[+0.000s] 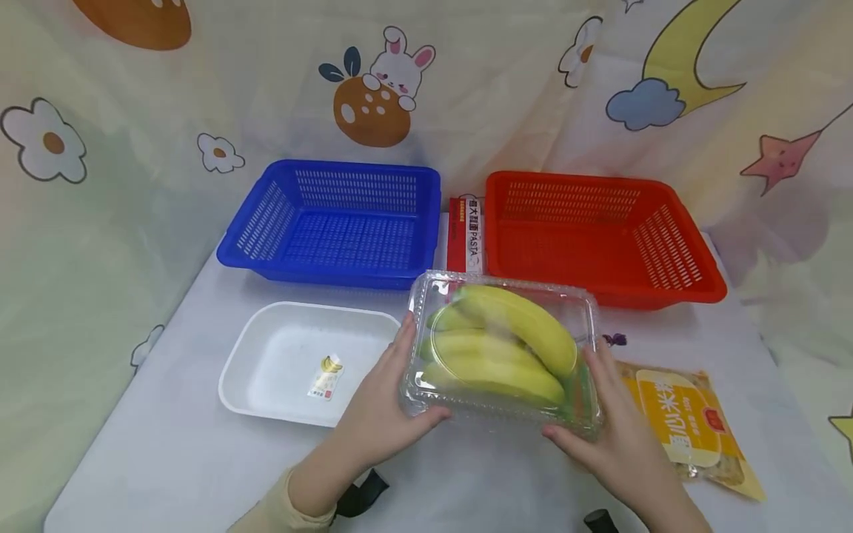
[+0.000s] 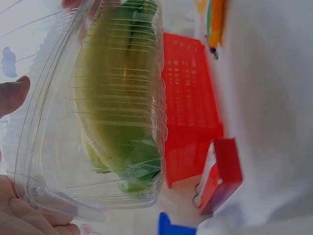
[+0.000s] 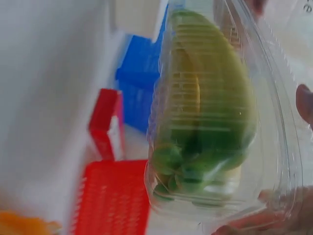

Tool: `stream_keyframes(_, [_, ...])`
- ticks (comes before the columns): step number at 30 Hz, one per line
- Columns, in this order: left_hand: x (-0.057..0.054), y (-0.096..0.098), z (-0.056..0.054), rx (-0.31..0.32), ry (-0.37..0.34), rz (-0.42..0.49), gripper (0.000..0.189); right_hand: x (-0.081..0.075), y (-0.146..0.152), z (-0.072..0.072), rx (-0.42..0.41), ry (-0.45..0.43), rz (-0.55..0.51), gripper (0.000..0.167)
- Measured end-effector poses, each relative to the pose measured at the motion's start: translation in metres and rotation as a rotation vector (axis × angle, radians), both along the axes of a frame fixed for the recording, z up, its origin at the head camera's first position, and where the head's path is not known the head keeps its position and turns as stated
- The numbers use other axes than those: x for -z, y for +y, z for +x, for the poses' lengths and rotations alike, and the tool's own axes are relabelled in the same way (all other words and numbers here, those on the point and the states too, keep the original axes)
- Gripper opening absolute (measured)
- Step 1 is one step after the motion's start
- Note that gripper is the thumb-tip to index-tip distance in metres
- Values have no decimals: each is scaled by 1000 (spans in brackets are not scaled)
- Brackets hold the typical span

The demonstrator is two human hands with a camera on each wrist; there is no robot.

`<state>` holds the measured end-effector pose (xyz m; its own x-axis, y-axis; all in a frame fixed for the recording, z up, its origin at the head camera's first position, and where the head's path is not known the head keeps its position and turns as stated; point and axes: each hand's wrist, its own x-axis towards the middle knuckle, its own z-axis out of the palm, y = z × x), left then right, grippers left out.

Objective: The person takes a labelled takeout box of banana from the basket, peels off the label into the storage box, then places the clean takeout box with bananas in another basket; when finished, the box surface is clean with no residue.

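Note:
A clear plastic clamshell box with several yellow bananas inside is held up above the front of the table. My left hand grips its left end, thumb along the near side. The other end is in my right hand, gripped the same way. Both wrist views show the box's ribbed wall close up, its lid rim standing near the fingers. Green banana ends show through the plastic. To the left, beside my left hand, lies a white tray bearing a small banana sticker.
A blue basket stands at the back left, a red basket at the back right. Between them is a red and white pasta box. A yellow food bag lies right of my right hand. Behind everything hangs a patterned cloth.

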<state>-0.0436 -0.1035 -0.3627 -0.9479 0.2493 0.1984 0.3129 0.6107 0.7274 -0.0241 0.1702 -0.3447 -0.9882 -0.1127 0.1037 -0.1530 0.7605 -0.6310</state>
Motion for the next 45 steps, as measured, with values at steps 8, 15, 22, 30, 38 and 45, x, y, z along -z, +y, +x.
stream_keyframes(8, [-39, -29, -23, -69, -61, 34, 105, -31, -29, -38, -53, 51, -76, 100])
stream_keyframes(15, [-61, -53, -56, -119, -58, -19, 107, -47, -54, -78, -125, 91, -116, 96])
stream_keyframes(22, [-71, -81, -103, -115, -61, -42, 105, -55, -82, -127, -137, 62, -126, 95])
stream_keyframes(30, [-70, -114, -146, -128, -124, -90, 103, -47, -112, -177, -172, 23, -110, 98])
stream_keyframes(38, [-62, -144, -183, -106, -142, -64, 103, -42, -142, -208, -155, 0, -111, 99])
stream_keyframes(45, [-48, -167, -200, -160, -163, -163, 105, -26, -174, -228, -155, -49, -152, 95])
